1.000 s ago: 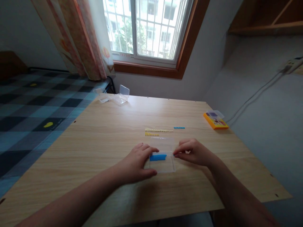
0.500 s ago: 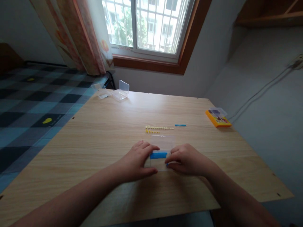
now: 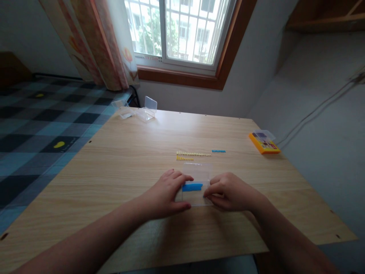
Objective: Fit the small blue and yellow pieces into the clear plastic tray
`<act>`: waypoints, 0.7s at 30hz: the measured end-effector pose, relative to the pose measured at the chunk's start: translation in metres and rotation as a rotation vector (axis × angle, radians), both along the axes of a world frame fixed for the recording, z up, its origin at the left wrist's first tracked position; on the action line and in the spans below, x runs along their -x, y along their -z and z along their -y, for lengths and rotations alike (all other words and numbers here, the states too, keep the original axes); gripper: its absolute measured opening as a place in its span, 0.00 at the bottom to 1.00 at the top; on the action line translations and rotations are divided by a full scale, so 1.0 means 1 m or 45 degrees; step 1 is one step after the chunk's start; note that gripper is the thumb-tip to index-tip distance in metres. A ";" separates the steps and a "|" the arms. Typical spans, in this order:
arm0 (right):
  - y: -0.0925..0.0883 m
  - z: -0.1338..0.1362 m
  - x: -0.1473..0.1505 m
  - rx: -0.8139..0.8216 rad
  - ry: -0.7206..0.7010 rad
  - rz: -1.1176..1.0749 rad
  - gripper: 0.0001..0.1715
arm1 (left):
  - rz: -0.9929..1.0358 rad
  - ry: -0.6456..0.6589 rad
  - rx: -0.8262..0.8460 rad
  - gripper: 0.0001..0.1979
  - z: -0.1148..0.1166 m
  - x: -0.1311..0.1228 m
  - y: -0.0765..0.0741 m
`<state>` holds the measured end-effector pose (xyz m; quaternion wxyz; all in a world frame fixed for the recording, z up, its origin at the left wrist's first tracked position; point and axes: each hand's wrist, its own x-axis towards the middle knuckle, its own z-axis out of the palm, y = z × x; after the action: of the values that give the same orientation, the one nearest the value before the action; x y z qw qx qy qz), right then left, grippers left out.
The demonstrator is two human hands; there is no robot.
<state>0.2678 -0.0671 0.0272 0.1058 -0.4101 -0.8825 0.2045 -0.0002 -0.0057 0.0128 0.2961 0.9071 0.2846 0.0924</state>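
Observation:
A clear plastic box [image 3: 196, 201] lies on the table with its see-through lid [image 3: 198, 170] folded open on the far side. Inside it, a bundle of thin blue strips [image 3: 192, 187] runs left to right along the back. My left hand [image 3: 171, 193] grips the box's left end, its thumb at the near edge and its fingers at the far one. Over the right end is my right hand [image 3: 226, 192], with thumb and fingers pinched together; whatever is between the tips is too small to make out.
Beyond the box lie a row of cream pieces [image 3: 196, 154], a row of yellow pieces [image 3: 184, 159] and a short blue row [image 3: 218, 151]. An orange-yellow case [image 3: 264, 144] sits at the right edge. Clear open boxes [image 3: 146, 113] stand at the back left corner.
My right hand has shifted slightly right, and the blue bit seen at its fingertips no longer shows. My left hand keeps its place on the box. The whole view has moved slightly.

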 end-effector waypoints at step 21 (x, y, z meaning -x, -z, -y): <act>0.008 -0.002 -0.001 -0.152 0.172 0.053 0.13 | -0.030 -0.013 0.006 0.29 0.002 -0.002 -0.003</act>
<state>0.2691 -0.0646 0.0192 0.1251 -0.4659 -0.8654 0.1355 0.0013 -0.0073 0.0163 0.2943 0.9060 0.2929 0.0825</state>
